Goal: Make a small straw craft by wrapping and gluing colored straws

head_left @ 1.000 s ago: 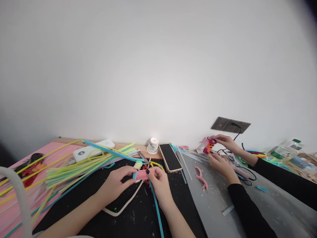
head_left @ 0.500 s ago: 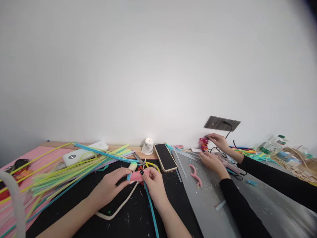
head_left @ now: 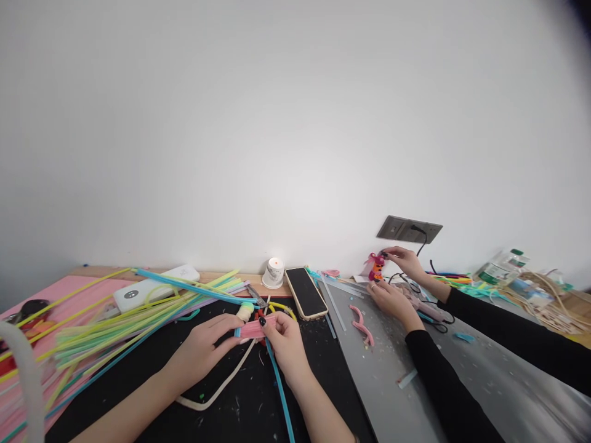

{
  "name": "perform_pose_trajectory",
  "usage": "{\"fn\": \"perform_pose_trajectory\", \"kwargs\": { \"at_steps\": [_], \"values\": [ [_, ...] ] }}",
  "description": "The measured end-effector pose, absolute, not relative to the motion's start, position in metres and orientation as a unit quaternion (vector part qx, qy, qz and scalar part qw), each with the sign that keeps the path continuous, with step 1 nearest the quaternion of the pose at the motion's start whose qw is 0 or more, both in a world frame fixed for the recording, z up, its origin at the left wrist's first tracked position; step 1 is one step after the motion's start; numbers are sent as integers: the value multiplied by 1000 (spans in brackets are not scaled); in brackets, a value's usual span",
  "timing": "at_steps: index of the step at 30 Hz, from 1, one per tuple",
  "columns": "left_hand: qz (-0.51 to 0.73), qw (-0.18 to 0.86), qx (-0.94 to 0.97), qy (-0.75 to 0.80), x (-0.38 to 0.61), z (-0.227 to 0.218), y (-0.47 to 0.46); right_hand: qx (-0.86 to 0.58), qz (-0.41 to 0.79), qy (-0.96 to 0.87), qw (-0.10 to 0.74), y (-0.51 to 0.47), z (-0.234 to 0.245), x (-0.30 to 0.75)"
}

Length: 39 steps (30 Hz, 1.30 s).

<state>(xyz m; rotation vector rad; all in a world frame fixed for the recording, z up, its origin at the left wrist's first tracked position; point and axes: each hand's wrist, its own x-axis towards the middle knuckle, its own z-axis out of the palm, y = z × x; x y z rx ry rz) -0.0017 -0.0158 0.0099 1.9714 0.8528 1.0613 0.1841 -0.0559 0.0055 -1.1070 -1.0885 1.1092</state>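
Note:
My left hand [head_left: 205, 346] pinches the left end of a flat pink pipe-cleaner strip [head_left: 252, 330], where a light blue edge shows. On its right end, my right hand [head_left: 287, 349] grips the same strip, with the thumb on its front. A long blue pipe cleaner [head_left: 281, 394] runs down from beside my right fingers toward the lower edge of the view. Just behind the strip lie a cream and pale green fuzzy piece [head_left: 245, 311] and pliers [head_left: 256, 296] with red handles partly hidden by my hands.
Pastel pipe cleaners [head_left: 115, 329] lie heaped at left beside a white device [head_left: 152, 289]. A paper cup [head_left: 273, 273] and phone [head_left: 305, 293] stand ahead. At right, a co-worker's hands [head_left: 397, 301] hold a small pink and orange figure [head_left: 376, 268] near a glue gun [head_left: 425, 307].
The whole view has shifted slightly. My hands keep nearly the same hold on the pink strip. The co-worker's small figure has turned a little.

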Motion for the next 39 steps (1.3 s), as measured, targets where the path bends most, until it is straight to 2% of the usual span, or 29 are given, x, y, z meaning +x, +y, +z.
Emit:
{"fn": "perform_pose_trajectory", "kwargs": {
  "at_steps": [7,13,20,23,34,39],
  "values": [
    [428,406,738,328,-1,13,-17,-470,480,-464,577,-57,9,183],
    [426,383,739,356,1,12,-16,-485,472,-462,573,-57,12,183],
    [413,549,636,351,9,10,-17,-488,461,-466,576,-58,13,184],
    [402,583,615,347,10,8,-16,-493,459,-466,573,-59,13,184],
    [398,581,616,353,11,10,-14,-484,468,-468,573,-56,6,185],
    [402,586,609,353,10,7,-14,-463,471,-455,597,-55,3,185]
  ]
}}
